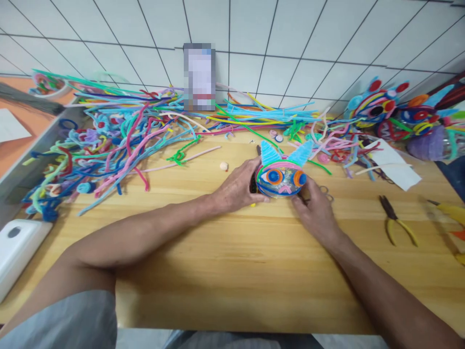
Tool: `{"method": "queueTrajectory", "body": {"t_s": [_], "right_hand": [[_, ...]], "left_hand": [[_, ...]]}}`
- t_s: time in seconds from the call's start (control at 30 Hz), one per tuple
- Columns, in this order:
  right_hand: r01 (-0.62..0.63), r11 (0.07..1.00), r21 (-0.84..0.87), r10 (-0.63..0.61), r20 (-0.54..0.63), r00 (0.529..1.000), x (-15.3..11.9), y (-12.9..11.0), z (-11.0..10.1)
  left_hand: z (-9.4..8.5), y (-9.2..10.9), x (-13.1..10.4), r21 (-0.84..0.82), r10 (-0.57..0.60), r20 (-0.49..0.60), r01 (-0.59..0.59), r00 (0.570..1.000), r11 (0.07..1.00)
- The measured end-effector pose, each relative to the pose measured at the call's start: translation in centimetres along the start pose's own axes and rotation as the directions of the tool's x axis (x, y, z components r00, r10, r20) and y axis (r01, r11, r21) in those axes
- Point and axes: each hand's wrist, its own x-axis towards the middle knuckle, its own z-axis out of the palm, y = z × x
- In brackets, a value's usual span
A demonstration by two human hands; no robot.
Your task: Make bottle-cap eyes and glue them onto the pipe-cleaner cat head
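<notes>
Between my hands is a pipe-cleaner cat-face craft (285,177), with light blue pointed ears, round blue, white and orange eyes and a pink mouth. Its middle looks clear and shiny, like plastic. My left hand (242,186) grips it at the left side, thumb below and fingers partly behind it. On the lower right, my right hand (317,206) has its fingers curled against the craft's edge. A dark part shows between the left hand and the craft; what it is I cannot tell. Grey rings of a tool handle (327,193) lie beside my right hand.
Pipe cleaners of many colours (119,140) are heaped at left and along the wall. Yellow-handled pliers (394,220) lie at right, near a yellow tool (450,213). Finished-looking crafts (381,109) stand back right. A phone (199,77) leans on the tiles; a white device (22,252) sits left.
</notes>
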Motion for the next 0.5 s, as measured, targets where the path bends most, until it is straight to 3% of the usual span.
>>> {"method": "queueTrajectory", "body": {"t_s": [0.2, 0.5], "right_hand": [[-0.017, 0.998, 0.054, 0.019, -0.038, 0.999, -0.15, -0.68, -0.2], [0.053, 0.988, 0.144, -0.047, -0.042, 0.998, -0.4, -0.52, 0.06]], "left_hand": [[-0.01, -0.15, 0.02, -0.019, -0.017, 0.025, 0.017, 1.0, 1.0], [-0.12, 0.34, 0.11, -0.056, 0.058, 0.013, -0.058, 0.998, 0.997]]}}
